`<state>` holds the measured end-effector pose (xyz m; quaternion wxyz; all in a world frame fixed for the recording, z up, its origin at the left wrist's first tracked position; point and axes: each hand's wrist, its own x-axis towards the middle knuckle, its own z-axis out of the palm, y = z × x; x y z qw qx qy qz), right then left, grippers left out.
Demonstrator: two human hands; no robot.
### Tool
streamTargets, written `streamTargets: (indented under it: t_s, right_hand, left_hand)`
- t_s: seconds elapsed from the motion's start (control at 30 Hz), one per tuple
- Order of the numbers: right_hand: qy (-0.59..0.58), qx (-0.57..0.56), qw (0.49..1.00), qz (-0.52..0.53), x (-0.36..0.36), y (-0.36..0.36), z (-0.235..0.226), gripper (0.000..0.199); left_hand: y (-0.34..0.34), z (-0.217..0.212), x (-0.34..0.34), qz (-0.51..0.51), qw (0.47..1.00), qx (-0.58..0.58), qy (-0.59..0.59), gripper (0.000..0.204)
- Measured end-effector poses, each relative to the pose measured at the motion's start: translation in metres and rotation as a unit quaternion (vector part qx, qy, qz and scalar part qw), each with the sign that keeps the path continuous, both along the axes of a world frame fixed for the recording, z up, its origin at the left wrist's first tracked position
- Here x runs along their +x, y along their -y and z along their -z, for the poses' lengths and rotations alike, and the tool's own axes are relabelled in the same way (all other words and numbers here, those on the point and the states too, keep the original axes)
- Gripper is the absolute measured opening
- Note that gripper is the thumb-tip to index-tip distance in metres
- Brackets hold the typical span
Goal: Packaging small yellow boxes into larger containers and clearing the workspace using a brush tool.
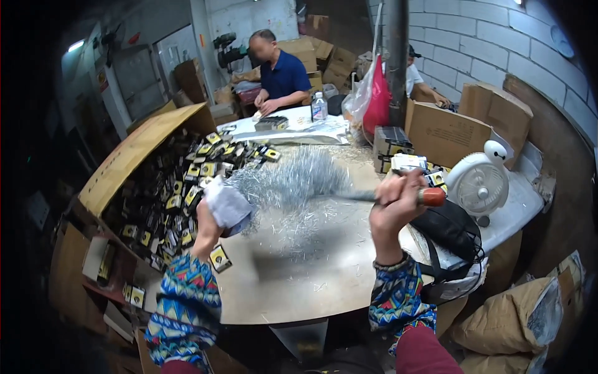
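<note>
My right hand [396, 202] is closed round the handle of a tool [432, 197] with a red-orange end. A thin grey shaft runs left from this hand to a heap of small silvery pins or nails [305, 174], smeared by motion; the tool's far end is hidden there. On the near left, my left hand [208, 229] is closed on a whitish-grey, cloth-like thing [228, 204], held beside the heap's left edge. A small black-and-yellow box [219, 258] lies on the table [299, 293] just below that hand.
At the left, a tipped cardboard carton [146, 149] spills many black-and-yellow boxes [187, 193]. A white fan [479, 187] and black bag [451, 234] stand right. Across the table a person in dark blue [286, 81] works near a bottle [319, 107]; another person [416, 81] sits behind cartons.
</note>
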<state>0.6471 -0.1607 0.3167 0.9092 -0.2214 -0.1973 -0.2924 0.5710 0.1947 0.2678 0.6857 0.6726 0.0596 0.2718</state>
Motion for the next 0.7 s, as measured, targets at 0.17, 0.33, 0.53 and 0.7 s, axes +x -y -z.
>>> streamTargets:
  t_s: [0.17,0.33,0.53,0.7]
  right_hand:
    - [-0.028,-0.099,0.994,0.037,0.015,-0.025,-0.025,0.020]
    - [0.009,-0.176,0.984,0.010,0.022,-0.029,-0.049,0.016]
    - [0.033,-0.225,0.974,0.011,0.017,-0.048,-0.074,0.016]
    - [0.101,-0.166,0.980,0.030,0.020,-0.037,-0.079,0.022]
  left_hand:
    - [0.009,-0.003,0.021,-0.017,0.998,-0.065,0.010,0.034]
    - [0.005,-0.020,0.027,-0.057,0.994,-0.082,0.039,0.035]
    - [-0.053,-0.011,0.038,-0.244,0.942,0.221,0.069,0.025]
    - [-0.044,-0.034,0.031,-0.286,0.902,0.314,0.073,0.029]
